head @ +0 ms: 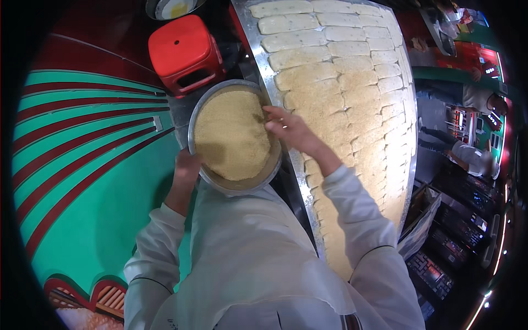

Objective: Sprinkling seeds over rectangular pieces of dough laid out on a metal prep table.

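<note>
A round metal basin [237,187] of pale yellow, crumb-like grains [233,136] is before me, at the front of my apron. My left hand [187,165] grips the basin's rim on the left. Over the basin's right edge, my right hand [284,126] is bent at the fingers; whether grains are in it cannot be told. To the right, rows of flat, oblong dough pieces [295,42] cover a metal worktable [270,74]. Similar grains coat the nearer and middle pieces, while the far ones look mostly bare and pale.
A red plastic stool [179,45] stands beyond the basin, with another metal bowl [173,9] past it. A green wall with dark red stripes [82,165] is on the left. At the far right are two people [476,97] and a lined bin [420,214].
</note>
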